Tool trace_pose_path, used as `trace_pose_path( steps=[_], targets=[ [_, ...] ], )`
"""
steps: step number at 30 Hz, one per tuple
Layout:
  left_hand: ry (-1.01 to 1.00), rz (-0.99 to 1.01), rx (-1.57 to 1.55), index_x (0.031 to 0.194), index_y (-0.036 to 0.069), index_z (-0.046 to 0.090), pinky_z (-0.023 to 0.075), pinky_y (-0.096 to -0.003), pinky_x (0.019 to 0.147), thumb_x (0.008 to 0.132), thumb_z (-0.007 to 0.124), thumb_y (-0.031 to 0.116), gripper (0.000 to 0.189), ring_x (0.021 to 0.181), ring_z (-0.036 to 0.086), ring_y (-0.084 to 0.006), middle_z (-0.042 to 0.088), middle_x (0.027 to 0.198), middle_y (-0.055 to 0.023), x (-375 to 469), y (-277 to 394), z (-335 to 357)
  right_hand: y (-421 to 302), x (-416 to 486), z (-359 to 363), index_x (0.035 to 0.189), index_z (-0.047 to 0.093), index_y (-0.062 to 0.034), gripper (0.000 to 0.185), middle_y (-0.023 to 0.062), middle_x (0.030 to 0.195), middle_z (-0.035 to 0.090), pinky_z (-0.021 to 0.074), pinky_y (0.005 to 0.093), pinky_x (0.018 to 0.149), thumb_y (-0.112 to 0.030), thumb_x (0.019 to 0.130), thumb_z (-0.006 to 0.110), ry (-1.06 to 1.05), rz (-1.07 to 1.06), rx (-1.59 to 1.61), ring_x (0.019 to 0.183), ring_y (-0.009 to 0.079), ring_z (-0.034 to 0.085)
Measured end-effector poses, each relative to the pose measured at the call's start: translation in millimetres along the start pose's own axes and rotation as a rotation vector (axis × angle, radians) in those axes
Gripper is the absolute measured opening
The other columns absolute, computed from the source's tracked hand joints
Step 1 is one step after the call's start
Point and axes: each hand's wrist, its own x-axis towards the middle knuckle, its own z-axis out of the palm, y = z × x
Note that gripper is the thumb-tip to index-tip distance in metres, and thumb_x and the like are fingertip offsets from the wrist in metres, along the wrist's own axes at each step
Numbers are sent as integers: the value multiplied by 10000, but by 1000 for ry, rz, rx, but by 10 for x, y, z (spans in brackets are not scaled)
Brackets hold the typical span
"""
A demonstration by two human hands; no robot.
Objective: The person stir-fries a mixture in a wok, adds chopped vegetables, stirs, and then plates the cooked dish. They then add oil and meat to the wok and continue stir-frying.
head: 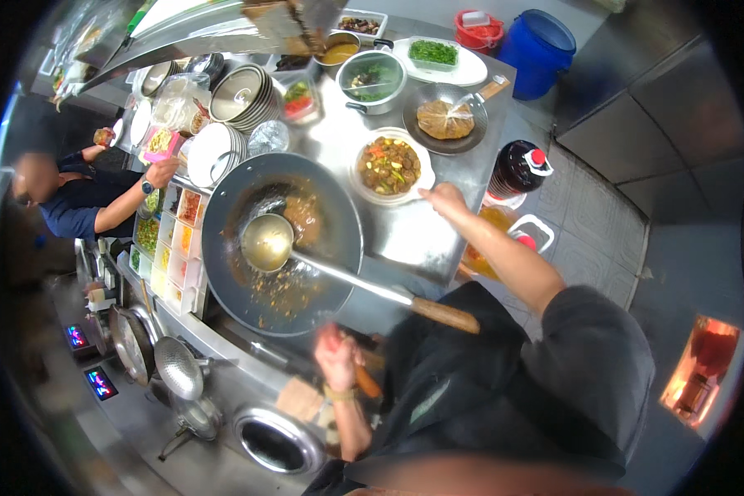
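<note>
A large dark wok (pixel 341 204) is in front of me, with brown sauce and food bits on its inner wall. My left hand (pixel 338 361), slightly blurred, is closed on the wok's wooden handle (pixel 367 381) near the rim. Inside the wok rests a metal ladle (pixel 268 243), its wooden-ended shaft crossing the rim toward my body. My right hand (pixel 444 199) pinches the edge of a white dish (pixel 426 177) beside the wok. Chunky brown stew (pixel 387 164) with red and green pieces fills the dish, which is over the steel table (pixel 403 239).
Behind the dish stand a pan with a bagged food (pixel 445 119), a colander of greens (pixel 372 80) and stacked bowls (pixel 242 93). Ingredient trays (pixel 177 248) line the left, near another person (pixel 93 198). Large bottles (pixel 518 170) stand right of the table.
</note>
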Motion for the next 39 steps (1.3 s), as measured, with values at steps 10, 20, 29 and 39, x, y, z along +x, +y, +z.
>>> trace_pose_path(
  steps=[10, 20, 29, 39],
  targets=[
    [147, 63, 17, 1056, 18, 517, 500, -281, 397, 919, 628, 90, 190, 438, 522, -140, 557, 676, -51, -329, -76, 394, 517, 1052, 186, 1258, 646, 69, 339, 157, 1095, 734, 649, 387, 775, -33, 935, 644, -337, -193, 835, 927, 253, 753],
    [171, 40, 31, 1082, 67, 502, 457, -278, 398, 969, 579, 64, 137, 462, 469, -112, 509, 715, -33, -1265, -316, 574, 1088, -214, 183, 1247, 653, 63, 351, 132, 1109, 742, 632, 350, 794, -13, 904, 643, -419, -243, 1027, 915, 203, 739],
    [39, 90, 108, 1270, 147, 545, 400, -253, 402, 1022, 619, 172, 260, 502, 375, -57, 424, 701, 61, -2267, -464, 457, 2396, -2785, -1356, 1279, 629, 62, 372, 158, 1158, 739, 639, 401, 882, 31, 908, 640, -120, -233, 1390, 997, 259, 755],
    [-10, 305, 369, 1268, 108, 566, 419, -251, 402, 1018, 599, 143, 254, 517, 392, -44, 440, 683, 45, -2940, -786, 1138, 5260, -5163, -3509, 1325, 603, 52, 451, 180, 1223, 711, 614, 460, 975, 2, 884, 679, 752, -224, 1563, 1121, 301, 723]
  ],
)
